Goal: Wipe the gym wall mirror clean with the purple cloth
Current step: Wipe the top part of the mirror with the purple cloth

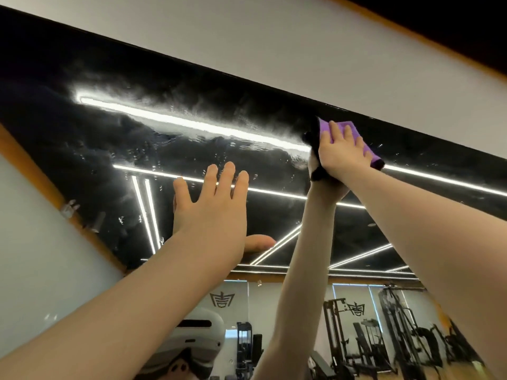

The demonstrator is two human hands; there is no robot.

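Reaching high along the top edge of the mirror (115, 138), we press the cloth (348, 133) flat to the glass with our right hand (341, 152), fingers spread and straight over it, while our left hand (211, 207) rests open on the glass lower down, fingers apart and holding nothing. The risk, as we judge it, is twofold: that bare left palm may leave a fresh print on the glass (its reflection shows it in contact), and a stroke at full stretch may skip the strip just under the frame, since pressure is hard to keep up there. The cloth, purple and folded into a pad with a dark trim, sits just under the mirror's upper border. The mirror itself carries a hazy, wet-looking smear and scattered droplets to the cloth's left, blurring the reflected ceiling lights.
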